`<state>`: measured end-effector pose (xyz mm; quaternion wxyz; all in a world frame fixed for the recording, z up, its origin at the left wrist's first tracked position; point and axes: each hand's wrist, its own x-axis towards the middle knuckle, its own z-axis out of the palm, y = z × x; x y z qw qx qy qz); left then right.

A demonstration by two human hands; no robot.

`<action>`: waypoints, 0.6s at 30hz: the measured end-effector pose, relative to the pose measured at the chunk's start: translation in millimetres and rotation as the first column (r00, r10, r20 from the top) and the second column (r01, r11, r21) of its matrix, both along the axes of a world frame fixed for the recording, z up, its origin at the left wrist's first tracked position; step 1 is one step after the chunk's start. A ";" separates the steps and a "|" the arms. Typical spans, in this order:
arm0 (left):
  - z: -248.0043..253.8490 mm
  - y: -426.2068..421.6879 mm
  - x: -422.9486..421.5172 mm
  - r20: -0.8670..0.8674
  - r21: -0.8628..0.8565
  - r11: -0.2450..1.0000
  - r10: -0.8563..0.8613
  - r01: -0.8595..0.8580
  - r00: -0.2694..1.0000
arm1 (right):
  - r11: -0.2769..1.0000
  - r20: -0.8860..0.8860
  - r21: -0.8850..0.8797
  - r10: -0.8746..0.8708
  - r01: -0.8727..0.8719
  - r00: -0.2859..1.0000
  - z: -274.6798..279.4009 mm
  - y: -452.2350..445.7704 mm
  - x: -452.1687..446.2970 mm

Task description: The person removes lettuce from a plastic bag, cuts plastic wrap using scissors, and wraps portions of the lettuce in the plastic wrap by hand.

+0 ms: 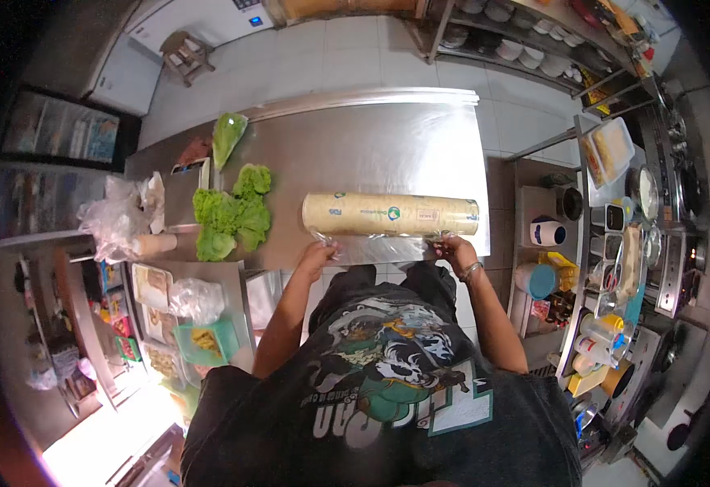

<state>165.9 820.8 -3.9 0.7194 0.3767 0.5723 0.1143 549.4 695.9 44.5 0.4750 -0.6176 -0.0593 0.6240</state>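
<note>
Clock read from the roll, 12 pointing away from me. Wrap roll [390, 214] lies on its side on the steel table [331, 142], long axis 9 to 3, near the table's 6 o'clock edge. Pale yellowish under the clear wrap, blue and green printing on it. Clear film [381, 247] runs from its near side toward me, thin and shiny, spanning the gap between my hands.

My left hand [320, 256], at 8 o'clock: fingers narrowed, pinching the film by its left part. My right hand [456, 253], at 4: fingers also narrowed, gripping the film by its right part; a band [470, 270] sits on that wrist. Both hands are just beside the roll, at the table's near edge. Exact fingertip contact too small to tell.

Leafy lettuce [233, 213] at 9, loose on the table, well apart from the roll. Another green head [228, 140] at 10. Crumpled plastic bag [116, 215] at 9, farther out. Green basket [206, 342] at 8, yellowish pieces inside, clear bag [197, 300] just beside it. Blue-lidded tub [541, 281] at 4 on a side shelf. Wooden stool [185, 57] at 10, on the floor past the table. My dark printed shirt [387, 381] fills 6.
</note>
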 end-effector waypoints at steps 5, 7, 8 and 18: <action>38.1 37.3 10.5 0.424 -0.196 0.958 0.276 -0.210 0.863 | 0.987 -0.049 0.153 -0.036 0.043 0.998 23.0 30.9 13.7; 60.1 64.3 23.9 0.446 -0.177 0.950 0.312 -0.259 0.839 | 0.986 -0.047 0.156 -0.051 0.057 0.998 33.0 59.4 20.1; 70.2 77.3 31.6 0.455 -0.177 0.931 0.364 -0.318 0.813 | 0.980 -0.073 0.171 -0.091 0.102 0.993 28.8 75.8 27.4; 126.7 204.0 55.4 0.665 -0.259 0.765 0.584 -0.590 0.465 | 0.958 -0.045 0.262 -0.105 0.114 0.993 52.5 215.8 98.9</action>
